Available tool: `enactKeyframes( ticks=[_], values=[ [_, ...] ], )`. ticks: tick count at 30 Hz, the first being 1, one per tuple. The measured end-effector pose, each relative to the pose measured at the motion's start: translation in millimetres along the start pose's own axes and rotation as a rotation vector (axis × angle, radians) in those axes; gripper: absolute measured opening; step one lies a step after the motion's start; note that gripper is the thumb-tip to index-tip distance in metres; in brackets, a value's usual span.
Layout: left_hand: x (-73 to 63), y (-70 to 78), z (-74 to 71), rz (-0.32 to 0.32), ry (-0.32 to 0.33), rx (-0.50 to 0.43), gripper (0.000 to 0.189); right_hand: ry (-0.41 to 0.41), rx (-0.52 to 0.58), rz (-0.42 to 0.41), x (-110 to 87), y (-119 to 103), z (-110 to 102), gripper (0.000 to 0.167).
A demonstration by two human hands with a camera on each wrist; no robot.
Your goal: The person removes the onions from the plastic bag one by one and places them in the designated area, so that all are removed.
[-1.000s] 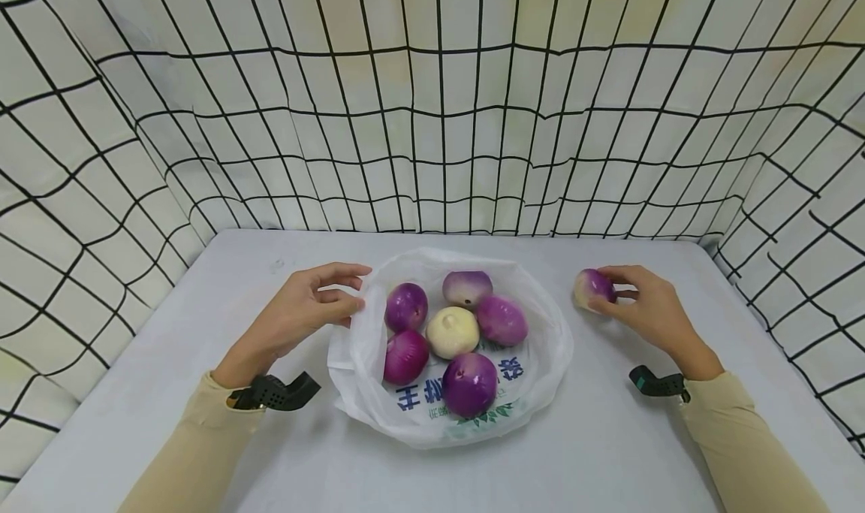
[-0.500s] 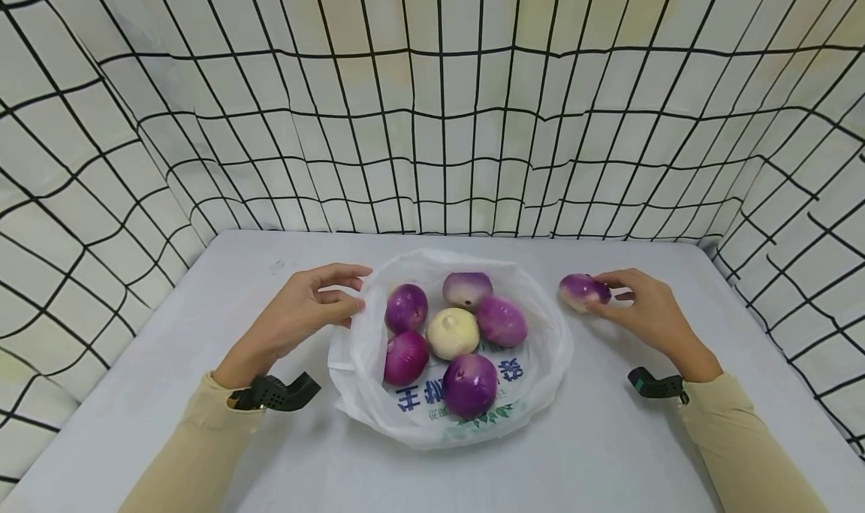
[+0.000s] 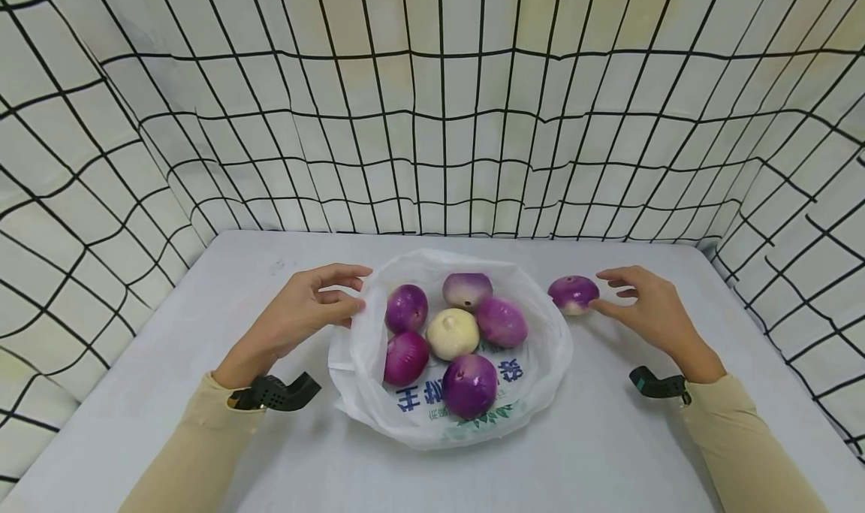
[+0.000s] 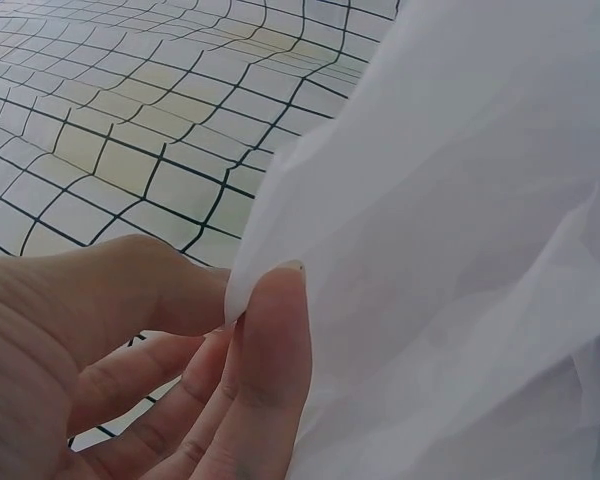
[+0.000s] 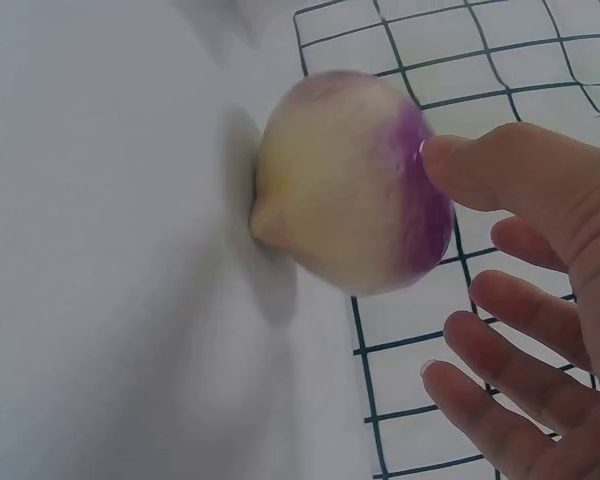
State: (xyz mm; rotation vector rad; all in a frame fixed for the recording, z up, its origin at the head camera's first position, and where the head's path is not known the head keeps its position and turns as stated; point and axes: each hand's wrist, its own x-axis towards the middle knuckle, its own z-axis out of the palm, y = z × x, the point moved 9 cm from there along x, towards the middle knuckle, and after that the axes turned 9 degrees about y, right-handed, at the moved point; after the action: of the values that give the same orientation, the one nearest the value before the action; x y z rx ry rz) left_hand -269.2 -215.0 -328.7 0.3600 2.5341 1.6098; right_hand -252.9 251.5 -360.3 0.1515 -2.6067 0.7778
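Observation:
A white plastic bag lies with its mouth wide, bearing several purple onions, among them a front onion and a pale yellow one. At its left rim my left hand pinches the plastic between thumb and fingers; the left wrist view shows the thin film between them. Just outside the bag's right edge is a loose purple-and-cream onion. My right hand is beside it, thumb tip at the onion's purple side in the right wrist view, the other fingers spread away from it.
A white tabletop spreads beneath everything. Black grid netting over pale walls rises at the back and both sides. Each wrist wears a dark strap device, such as the right one.
The loose onion has moved left towards the bag and turned, showing more purple on top. My right fingers have come away from it while the thumb stays near. My left hand has not moved.

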Motion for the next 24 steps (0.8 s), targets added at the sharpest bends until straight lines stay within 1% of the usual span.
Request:
enactKeyframes(
  ticks=[5, 10, 17, 20, 24],
  values=[
    [-0.5, 0.2, 0.1, 0.007, -0.001, 0.008, 0.056, 0.033, 0.01, -0.028, 0.9, -11, -6, 0.051],
    [-0.7, 0.3, -0.1, 0.008, -0.001, 0.013, 0.056, 0.06, 0.047, -0.059, 1.0, -28, -10, 0.05],
    [-0.4, -0.2, 0.0, 0.005, 0.001, 0.03, 0.056, 0.075, 0.081, -0.102, -2.7, -52, -14, 0.049],
    [-0.2, 0.0, -0.2, 0.004, 0.004, 0.034, 0.056, 0.084, 0.096, -0.136, -5.0, -65, -17, 0.049],
    [-0.4, -0.2, -0.6, 0.005, 0.006, 0.035, 0.056, 0.103, 0.12, -0.206, -7.5, -84, -20, 0.05]
  ],
)
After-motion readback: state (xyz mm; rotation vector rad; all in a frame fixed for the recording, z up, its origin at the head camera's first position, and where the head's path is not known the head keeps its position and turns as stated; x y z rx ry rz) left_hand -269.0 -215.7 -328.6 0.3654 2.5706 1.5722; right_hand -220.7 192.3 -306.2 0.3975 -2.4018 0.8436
